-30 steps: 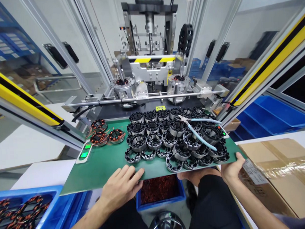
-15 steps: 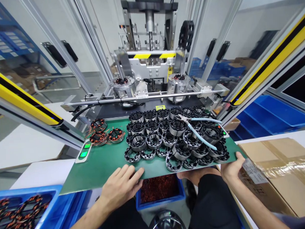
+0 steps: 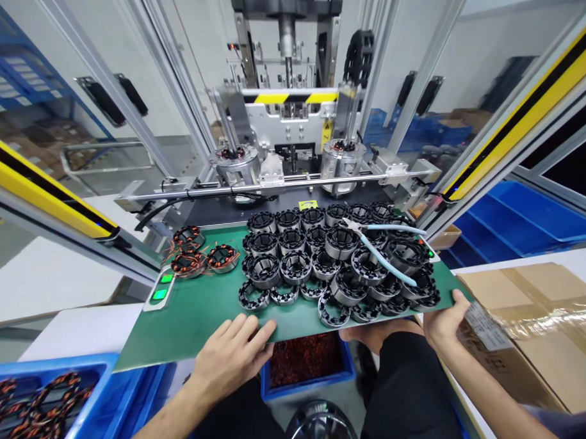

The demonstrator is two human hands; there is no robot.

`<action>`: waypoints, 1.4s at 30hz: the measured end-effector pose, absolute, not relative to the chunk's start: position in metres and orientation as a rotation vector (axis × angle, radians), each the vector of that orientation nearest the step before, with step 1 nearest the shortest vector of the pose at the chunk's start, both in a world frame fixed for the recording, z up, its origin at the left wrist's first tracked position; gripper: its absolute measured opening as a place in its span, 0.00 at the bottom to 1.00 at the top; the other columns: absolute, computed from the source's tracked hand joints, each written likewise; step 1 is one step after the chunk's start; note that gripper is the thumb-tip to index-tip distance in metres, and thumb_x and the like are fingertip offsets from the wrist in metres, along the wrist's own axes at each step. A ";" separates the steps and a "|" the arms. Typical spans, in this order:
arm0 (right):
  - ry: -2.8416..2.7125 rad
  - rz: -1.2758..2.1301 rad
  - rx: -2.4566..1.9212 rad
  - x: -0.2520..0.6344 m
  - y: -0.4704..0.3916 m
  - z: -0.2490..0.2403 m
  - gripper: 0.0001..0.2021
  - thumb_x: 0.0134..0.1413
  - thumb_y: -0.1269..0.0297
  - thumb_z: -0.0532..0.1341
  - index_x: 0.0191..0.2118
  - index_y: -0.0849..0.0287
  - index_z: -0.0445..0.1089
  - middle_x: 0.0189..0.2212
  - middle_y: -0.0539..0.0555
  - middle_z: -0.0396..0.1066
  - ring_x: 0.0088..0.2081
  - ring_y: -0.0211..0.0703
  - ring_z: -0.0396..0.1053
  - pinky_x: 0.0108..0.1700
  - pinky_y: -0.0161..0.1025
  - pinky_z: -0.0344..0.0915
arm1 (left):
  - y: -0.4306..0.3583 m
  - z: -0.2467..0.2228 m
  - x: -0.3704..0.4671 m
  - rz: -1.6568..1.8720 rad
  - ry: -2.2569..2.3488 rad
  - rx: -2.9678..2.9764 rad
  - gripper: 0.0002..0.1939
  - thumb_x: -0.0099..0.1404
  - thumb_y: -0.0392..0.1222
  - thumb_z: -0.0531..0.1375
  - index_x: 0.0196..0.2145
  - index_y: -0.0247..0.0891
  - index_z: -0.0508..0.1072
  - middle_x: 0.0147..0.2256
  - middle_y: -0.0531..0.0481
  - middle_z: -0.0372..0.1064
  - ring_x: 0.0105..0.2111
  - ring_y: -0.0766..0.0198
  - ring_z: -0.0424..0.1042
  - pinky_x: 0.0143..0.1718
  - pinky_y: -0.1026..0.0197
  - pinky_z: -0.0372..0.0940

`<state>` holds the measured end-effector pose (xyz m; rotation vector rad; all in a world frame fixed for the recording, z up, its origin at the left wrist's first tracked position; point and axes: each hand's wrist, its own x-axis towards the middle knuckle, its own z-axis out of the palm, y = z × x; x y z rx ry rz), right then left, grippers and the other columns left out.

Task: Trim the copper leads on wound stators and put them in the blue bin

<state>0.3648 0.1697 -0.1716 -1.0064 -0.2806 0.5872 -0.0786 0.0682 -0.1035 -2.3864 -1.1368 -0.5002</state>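
Striped bar (image 3: 291, 97) raised since earlier, left hand (image 3: 233, 353) on board's (image 3: 191, 329) near edge, fingers loosely spread, rings (image 3: 341, 251) just beyond, right hand (image 3: 446, 318) at corner, finger state cannot be told

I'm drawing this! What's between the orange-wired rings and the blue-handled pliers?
In the head view, beside the orange-wired rings comes a bare strip of green tabletop, then black-and-silver rings, up to the pliers.

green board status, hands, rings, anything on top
Left hand on near edge of green board. Right hand at its right corner. Dark rings clustered on it. Pliers lying across rings.
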 end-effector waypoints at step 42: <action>-0.266 0.595 -1.030 0.362 0.169 -0.168 0.18 0.48 0.49 0.60 0.41 0.55 0.72 0.49 0.53 0.79 0.62 0.54 0.70 0.64 0.53 0.71 | 0.068 -0.107 -0.080 -0.518 -1.143 -2.390 0.12 0.73 0.44 0.62 0.51 0.40 0.74 0.37 0.47 0.71 0.39 0.56 0.70 0.42 0.55 0.60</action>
